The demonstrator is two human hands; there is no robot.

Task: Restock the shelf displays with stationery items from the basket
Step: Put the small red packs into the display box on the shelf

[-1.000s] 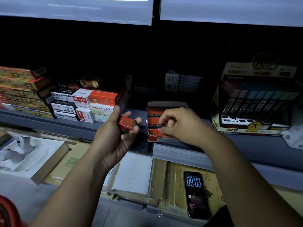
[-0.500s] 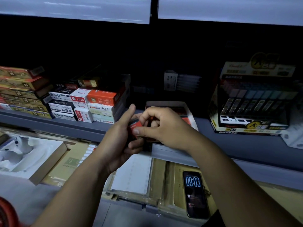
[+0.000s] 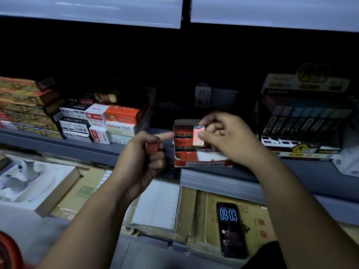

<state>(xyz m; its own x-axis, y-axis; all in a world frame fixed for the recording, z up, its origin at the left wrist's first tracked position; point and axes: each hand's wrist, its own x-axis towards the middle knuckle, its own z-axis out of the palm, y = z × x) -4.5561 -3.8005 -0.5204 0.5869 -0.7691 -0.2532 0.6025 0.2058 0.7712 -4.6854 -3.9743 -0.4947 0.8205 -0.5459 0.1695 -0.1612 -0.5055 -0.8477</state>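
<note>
An open red display box (image 3: pixel 202 163) sits on the grey shelf (image 3: pixel 58 146), partly filled with small red packs. My right hand (image 3: pixel 227 138) holds one small red pack (image 3: pixel 198 135) over the box, pinched between thumb and fingers. My left hand (image 3: pixel 145 162) hovers just left of the box, curled around another small red pack (image 3: pixel 152 147), with its forefinger pointing at the box. At the bottom left corner a red edge of the basket (image 3: pixel 7 251) shows.
Stacked pen-refill boxes (image 3: pixel 101 121) and brown-gold boxes (image 3: pixel 25 107) fill the shelf's left. A large lead-refill display (image 3: pixel 303 117) stands at right. Below lie a phone (image 3: pixel 232 230) showing 09:03, brown cartons, a white sheet pack (image 3: pixel 157 204) and a white moulded tray (image 3: pixel 29 183).
My right hand took a small red pack from my left hand and carried it right, over the display box. My left hand stayed beside the box with another pack.
</note>
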